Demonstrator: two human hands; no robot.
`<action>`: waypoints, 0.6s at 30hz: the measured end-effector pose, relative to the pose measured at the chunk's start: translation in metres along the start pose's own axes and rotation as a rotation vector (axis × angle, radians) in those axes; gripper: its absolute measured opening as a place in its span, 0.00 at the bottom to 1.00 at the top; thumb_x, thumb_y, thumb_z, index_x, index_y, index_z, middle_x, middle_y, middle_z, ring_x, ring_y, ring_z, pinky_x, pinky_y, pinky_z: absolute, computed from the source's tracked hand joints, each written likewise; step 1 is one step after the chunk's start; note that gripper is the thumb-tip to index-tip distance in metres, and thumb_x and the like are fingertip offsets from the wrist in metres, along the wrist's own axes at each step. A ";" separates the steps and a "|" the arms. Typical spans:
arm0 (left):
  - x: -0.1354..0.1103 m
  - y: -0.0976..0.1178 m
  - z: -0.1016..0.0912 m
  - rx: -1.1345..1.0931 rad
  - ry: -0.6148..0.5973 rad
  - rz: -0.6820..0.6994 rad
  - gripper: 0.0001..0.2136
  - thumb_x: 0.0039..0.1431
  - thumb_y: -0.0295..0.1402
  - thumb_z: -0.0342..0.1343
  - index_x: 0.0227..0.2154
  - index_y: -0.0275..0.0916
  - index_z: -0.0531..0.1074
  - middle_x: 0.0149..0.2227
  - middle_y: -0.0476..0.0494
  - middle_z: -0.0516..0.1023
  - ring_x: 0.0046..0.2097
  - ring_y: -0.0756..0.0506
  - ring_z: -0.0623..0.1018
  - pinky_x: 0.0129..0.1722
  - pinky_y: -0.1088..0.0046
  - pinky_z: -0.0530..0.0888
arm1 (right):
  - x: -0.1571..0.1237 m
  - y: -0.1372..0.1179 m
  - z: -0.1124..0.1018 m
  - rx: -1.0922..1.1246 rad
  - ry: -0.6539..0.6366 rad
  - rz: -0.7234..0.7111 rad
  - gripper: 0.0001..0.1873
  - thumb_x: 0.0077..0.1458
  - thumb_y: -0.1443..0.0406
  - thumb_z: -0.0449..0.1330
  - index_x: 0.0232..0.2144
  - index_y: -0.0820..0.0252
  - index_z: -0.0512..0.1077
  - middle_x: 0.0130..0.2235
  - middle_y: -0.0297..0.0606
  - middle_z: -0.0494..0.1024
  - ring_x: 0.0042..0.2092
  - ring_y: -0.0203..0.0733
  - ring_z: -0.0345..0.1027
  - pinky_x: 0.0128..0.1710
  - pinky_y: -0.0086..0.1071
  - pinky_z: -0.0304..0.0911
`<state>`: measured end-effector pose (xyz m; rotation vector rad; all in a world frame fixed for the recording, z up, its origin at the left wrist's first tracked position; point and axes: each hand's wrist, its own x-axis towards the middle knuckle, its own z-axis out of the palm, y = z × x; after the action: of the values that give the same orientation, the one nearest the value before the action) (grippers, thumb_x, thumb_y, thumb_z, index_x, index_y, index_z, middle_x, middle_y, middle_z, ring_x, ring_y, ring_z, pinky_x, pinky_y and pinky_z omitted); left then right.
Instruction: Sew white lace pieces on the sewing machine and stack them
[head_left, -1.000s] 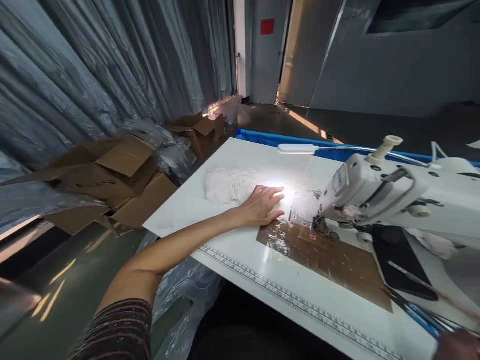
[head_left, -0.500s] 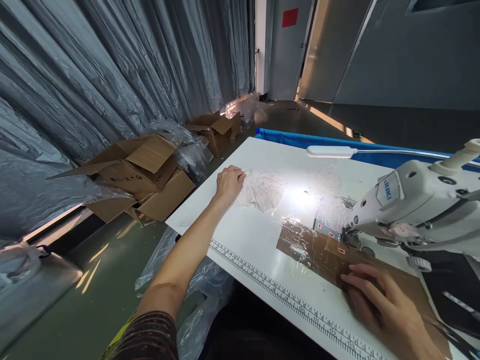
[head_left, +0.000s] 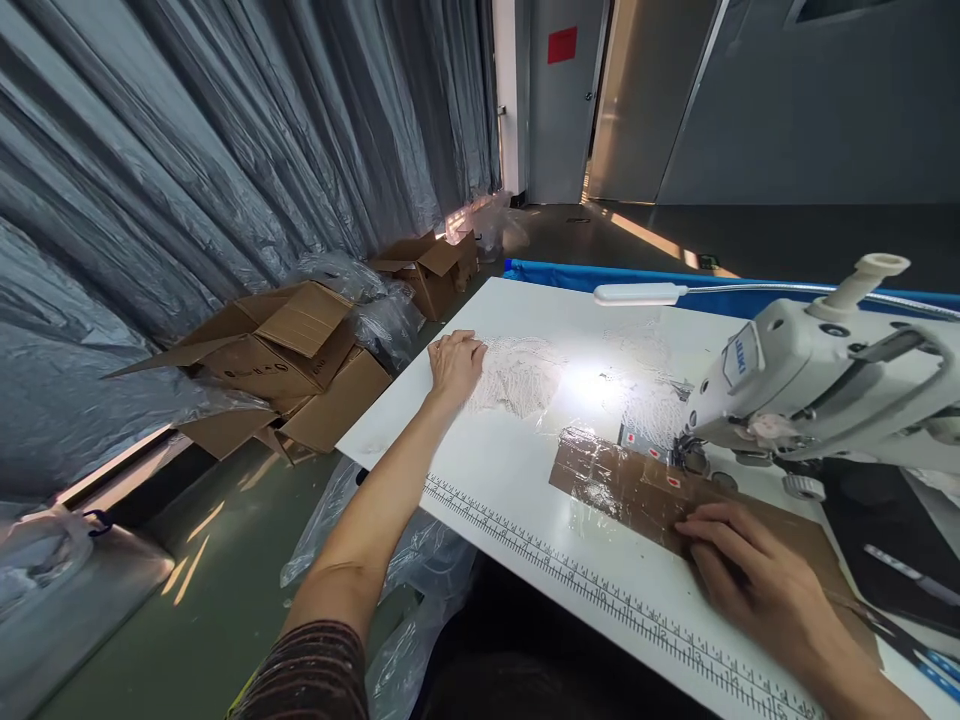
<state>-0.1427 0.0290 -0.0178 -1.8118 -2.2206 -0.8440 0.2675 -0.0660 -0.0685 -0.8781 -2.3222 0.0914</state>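
Observation:
My left hand (head_left: 454, 362) reaches far across the white table (head_left: 517, 470), fingers curled and pinching the left edge of a thin clear plastic sheet (head_left: 525, 378) that lies flat under the lamp glare. My right hand (head_left: 750, 580) rests flat, fingers spread, on a brown taped patch (head_left: 622, 485) in front of the white sewing machine (head_left: 832, 385). The sheet runs from my left hand toward the machine's needle area (head_left: 686, 455).
A slim white lamp (head_left: 637, 293) hangs over the table. A printed ruler (head_left: 600, 600) runs along the near edge. Open cardboard boxes (head_left: 277, 350) and plastic bags sit on the floor to the left, before a grey plastic curtain (head_left: 187, 170). Dark tools (head_left: 900, 570) lie at far right.
My left hand went from lying flat near the lamp glare to the sheet's far left edge and closed on it. My right hand came into view onto the brown patch.

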 end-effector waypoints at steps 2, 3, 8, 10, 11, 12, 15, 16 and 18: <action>-0.001 -0.001 0.002 -0.013 0.039 0.009 0.10 0.66 0.31 0.53 0.37 0.42 0.80 0.51 0.42 0.78 0.53 0.38 0.75 0.58 0.54 0.62 | -0.002 0.001 -0.001 -0.023 0.008 -0.008 0.08 0.62 0.66 0.56 0.41 0.54 0.74 0.43 0.38 0.76 0.42 0.40 0.75 0.40 0.32 0.71; -0.001 -0.001 0.002 -0.024 0.066 0.014 0.09 0.66 0.31 0.53 0.38 0.43 0.80 0.51 0.43 0.78 0.53 0.38 0.75 0.58 0.54 0.62 | -0.004 0.001 -0.001 -0.034 0.013 -0.011 0.08 0.62 0.66 0.56 0.41 0.54 0.74 0.43 0.39 0.76 0.42 0.40 0.75 0.40 0.32 0.71; -0.001 0.002 -0.001 -0.101 0.176 0.117 0.09 0.68 0.32 0.52 0.38 0.40 0.78 0.49 0.40 0.79 0.50 0.41 0.77 0.56 0.56 0.66 | -0.007 0.007 -0.002 -0.055 0.029 -0.012 0.08 0.63 0.65 0.54 0.40 0.54 0.74 0.43 0.40 0.77 0.41 0.42 0.75 0.37 0.33 0.71; -0.004 0.010 -0.003 -0.137 0.163 0.219 0.10 0.69 0.32 0.49 0.38 0.38 0.75 0.46 0.40 0.79 0.49 0.43 0.77 0.53 0.60 0.69 | -0.006 0.008 -0.002 -0.042 0.042 0.008 0.08 0.62 0.65 0.55 0.39 0.54 0.74 0.42 0.40 0.77 0.41 0.43 0.75 0.38 0.34 0.72; -0.008 0.017 -0.004 -0.159 0.144 0.281 0.10 0.69 0.32 0.49 0.37 0.38 0.74 0.44 0.40 0.80 0.48 0.44 0.78 0.51 0.62 0.70 | -0.005 0.008 -0.002 -0.032 0.044 0.022 0.07 0.61 0.66 0.55 0.38 0.55 0.74 0.42 0.40 0.77 0.41 0.43 0.75 0.38 0.35 0.72; -0.013 0.026 -0.004 -0.184 0.117 0.342 0.10 0.69 0.33 0.49 0.37 0.38 0.73 0.42 0.41 0.80 0.46 0.45 0.78 0.49 0.65 0.71 | -0.004 0.006 -0.002 -0.017 0.047 0.034 0.07 0.61 0.66 0.56 0.38 0.55 0.74 0.41 0.39 0.77 0.40 0.43 0.75 0.38 0.35 0.72; -0.041 0.065 -0.002 -0.290 -0.025 0.584 0.11 0.69 0.39 0.51 0.34 0.38 0.71 0.33 0.45 0.79 0.36 0.48 0.78 0.35 0.72 0.72 | 0.005 -0.011 -0.007 0.056 0.060 0.070 0.11 0.61 0.66 0.55 0.44 0.54 0.74 0.44 0.41 0.77 0.43 0.44 0.75 0.42 0.37 0.72; -0.053 0.080 -0.003 -0.349 -0.102 0.713 0.12 0.69 0.40 0.51 0.33 0.38 0.70 0.30 0.47 0.78 0.31 0.49 0.77 0.29 0.74 0.70 | 0.009 -0.018 -0.009 0.091 0.047 0.092 0.16 0.61 0.66 0.55 0.51 0.54 0.72 0.48 0.43 0.76 0.48 0.46 0.73 0.46 0.39 0.72; -0.079 0.109 -0.009 -0.495 -0.242 0.910 0.11 0.69 0.39 0.52 0.33 0.37 0.69 0.26 0.50 0.76 0.26 0.51 0.74 0.23 0.76 0.66 | 0.019 -0.035 -0.015 0.163 0.021 0.110 0.30 0.60 0.62 0.58 0.63 0.54 0.61 0.58 0.49 0.69 0.58 0.51 0.65 0.55 0.45 0.67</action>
<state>-0.0216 -0.0310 -0.0112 -2.8788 -1.0281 -1.0138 0.2459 -0.0833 -0.0367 -0.9193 -2.2110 0.3120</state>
